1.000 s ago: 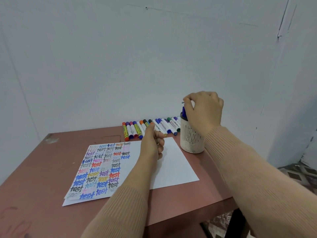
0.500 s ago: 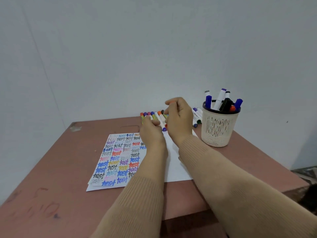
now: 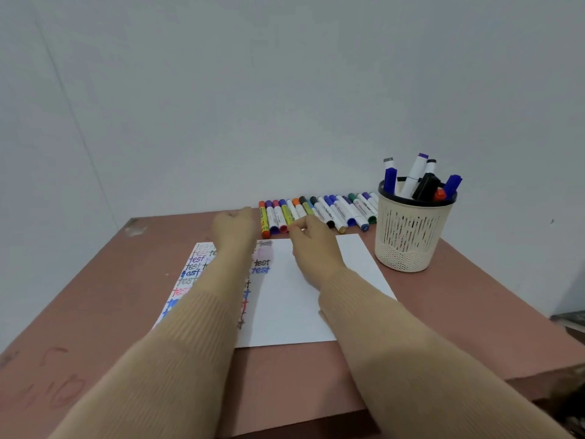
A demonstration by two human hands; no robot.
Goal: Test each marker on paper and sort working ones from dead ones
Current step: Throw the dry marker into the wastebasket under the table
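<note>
- While I am reaching over the paper point(image 3: 294, 312), my right hand point(image 3: 311, 245) is curling its fingers beside the markers point(image 3: 316, 212).
- My left hand point(image 3: 232, 231) is blurring; either hand's grip, I cannot tell.

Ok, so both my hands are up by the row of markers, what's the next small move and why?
Probably pinch the marker nearest your right hand and lift it from the row of markers. Its fingers sit right at the row, neither hand plainly holds a marker, and the paper is blank on its right half for a test.
</note>
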